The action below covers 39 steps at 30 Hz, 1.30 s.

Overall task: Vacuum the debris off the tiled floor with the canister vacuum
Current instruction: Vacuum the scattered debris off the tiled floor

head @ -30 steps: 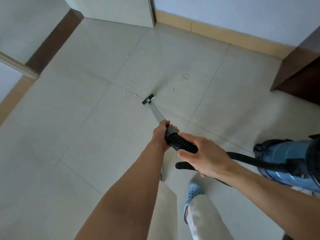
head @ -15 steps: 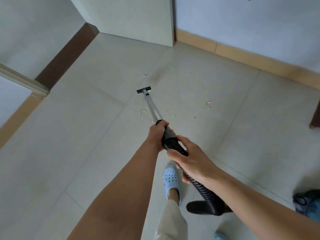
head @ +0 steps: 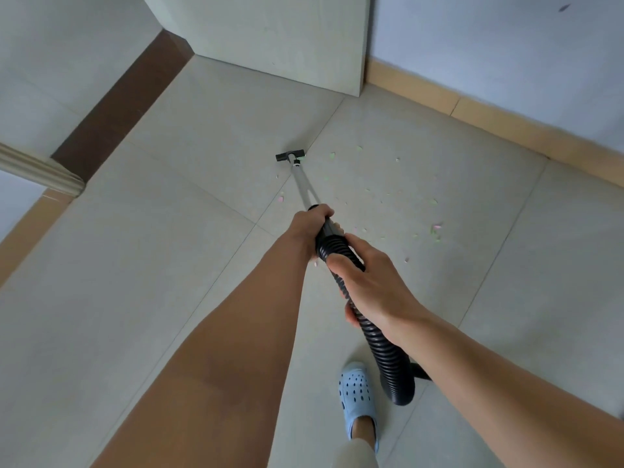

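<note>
Head view. Item: vacuum wand (head: 304, 184), silver tube, long axis running from the hands up and away to the black floor nozzle (head: 290, 156), which sits on the tiled floor (head: 135, 265) with its bar lying crosswise to the tube. Left hand (head: 312, 224) wrapped round the wand's upper end; right hand (head: 371, 282) curled round the ribbed black hose (head: 385, 352) just behind it. Canister out of view.

Progress, as judged: partly done at most. Debris (head: 435, 228), pale green and pink scraps, lies scattered right of the wand; a few bits sit beside the nozzle. That patch remains.
</note>
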Available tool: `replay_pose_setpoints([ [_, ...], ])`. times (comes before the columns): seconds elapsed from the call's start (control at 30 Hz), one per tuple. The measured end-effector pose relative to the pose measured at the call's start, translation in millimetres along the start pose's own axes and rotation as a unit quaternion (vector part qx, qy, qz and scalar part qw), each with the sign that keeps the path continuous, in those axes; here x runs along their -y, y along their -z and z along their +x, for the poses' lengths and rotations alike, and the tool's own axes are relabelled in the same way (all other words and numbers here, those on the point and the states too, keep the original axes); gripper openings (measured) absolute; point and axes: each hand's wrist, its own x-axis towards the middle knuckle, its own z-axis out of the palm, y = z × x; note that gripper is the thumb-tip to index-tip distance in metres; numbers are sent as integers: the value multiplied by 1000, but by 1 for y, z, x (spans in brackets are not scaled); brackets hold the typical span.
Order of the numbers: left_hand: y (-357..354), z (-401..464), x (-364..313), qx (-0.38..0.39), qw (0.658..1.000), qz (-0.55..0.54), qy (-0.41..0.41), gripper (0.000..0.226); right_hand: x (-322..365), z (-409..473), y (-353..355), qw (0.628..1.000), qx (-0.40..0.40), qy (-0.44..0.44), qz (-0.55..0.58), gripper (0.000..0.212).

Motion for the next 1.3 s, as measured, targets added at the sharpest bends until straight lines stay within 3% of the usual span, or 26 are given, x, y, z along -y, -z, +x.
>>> replay_pose_setpoints([
  [0.23,8,-12,-4,-7,1000,9,16,12,15,-13,-5,999,16,-31,36,36],
  [0.5,11,-27,5,-30,999,28,19,20,19,-31,-1,996,36,-48,62,28],
  [0.77,8,-44,26,-20,999,-22,34,16,9,-47,9,998,48,-39,20,20],
  [1.3,-4,-78,72,-12,999,-29,38,16,-20,-94,25,997,58,-43,25,25],
])
